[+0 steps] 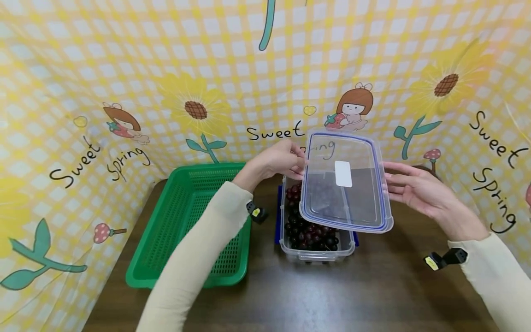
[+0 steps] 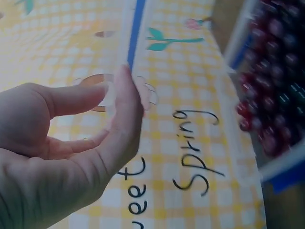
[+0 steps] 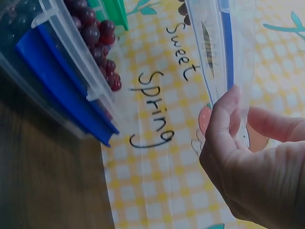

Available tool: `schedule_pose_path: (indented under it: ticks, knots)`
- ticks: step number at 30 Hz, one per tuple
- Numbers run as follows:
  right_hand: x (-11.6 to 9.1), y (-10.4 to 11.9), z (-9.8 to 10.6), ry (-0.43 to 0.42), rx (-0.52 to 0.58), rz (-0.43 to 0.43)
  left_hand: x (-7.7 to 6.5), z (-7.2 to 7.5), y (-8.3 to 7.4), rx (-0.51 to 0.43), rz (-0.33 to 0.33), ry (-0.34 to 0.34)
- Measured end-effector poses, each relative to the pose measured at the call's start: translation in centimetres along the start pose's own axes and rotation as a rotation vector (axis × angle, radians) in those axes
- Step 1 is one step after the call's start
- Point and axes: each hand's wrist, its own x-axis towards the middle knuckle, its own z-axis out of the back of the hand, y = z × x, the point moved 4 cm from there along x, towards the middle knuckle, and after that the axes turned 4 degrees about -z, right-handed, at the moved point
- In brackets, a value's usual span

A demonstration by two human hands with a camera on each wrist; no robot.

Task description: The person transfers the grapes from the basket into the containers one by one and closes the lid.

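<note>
A clear plastic lid (image 1: 319, 193) with a blue seal and a white label is held tilted above a clear food container (image 1: 319, 253). My left hand (image 1: 279, 160) pinches the lid's left edge between thumb and fingers. On the opposite edge my right hand (image 1: 419, 186) grips it, as the right wrist view also shows, with the thumb on one face and fingers on the other. Dark red grapes (image 1: 304, 233) lie inside the container, partly seen through the lid. Blue side latches (image 3: 62, 86) hang folded down on the container's sides.
A green plastic basket (image 1: 186, 193) with perforated walls stands left of the container, partly behind my left forearm. Both rest on a dark wooden table (image 1: 290, 299). A yellow checked cloth (image 1: 257, 92) with printed flowers rises behind and along the sides.
</note>
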Motion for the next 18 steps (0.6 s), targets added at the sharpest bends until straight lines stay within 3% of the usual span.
schedule_pose_path:
  ticks: [10,18]
  knots:
    - [1.5,0.4,-2.2,-0.005,-0.096,-0.007,-1.8,1.3,2.7,-0.11,-0.029,-0.128]
    - [2.7,-1.8,-3.3,-0.039,-0.191,-0.089,-3.8,0.8,7.9,-0.206,0.064,-0.174]
